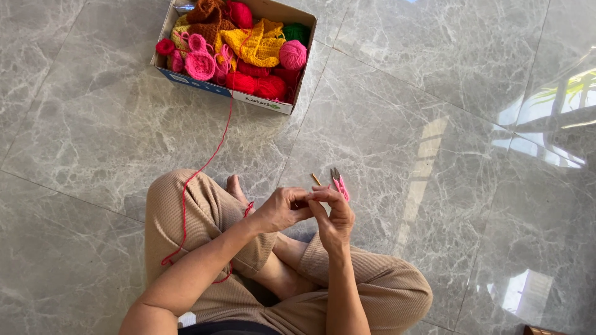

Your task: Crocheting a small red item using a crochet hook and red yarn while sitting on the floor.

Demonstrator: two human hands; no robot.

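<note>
**A:** So what was going on in that shot? Start from the box.

**B:** The cardboard box (292, 68) sat on the grey marble floor (434, 93), up ahead of the person's knees. It was stuffed with yarn balls and crochet bits: pink pieces (200, 62) on the box's left side, a yellow knitted piece (256, 43) in the middle, a pink ball (292, 54) on the right, red balls (256, 85) along the near edge.

**A:** And the red line?

**B:** A red yarn strand (214, 149) ran out of the box's near edge, down over the person's left knee and looped across the beige trousers (205, 211), below the box.

**A:** Hands?

**B:** Both were well below the box, over the crossed legs, touching each other. The left hand (282, 209) was curled, fingers pinched in toward the right one; couldn't tell exactly what it pinched, probably the yarn end. The right hand (335, 214) was closed around pink thread snips (339, 183), blades pointing up toward the box. A thin wooden crochet hook (316, 179) poked up just left of the snips, also from between the hands; which hand had it, no idea.
</note>
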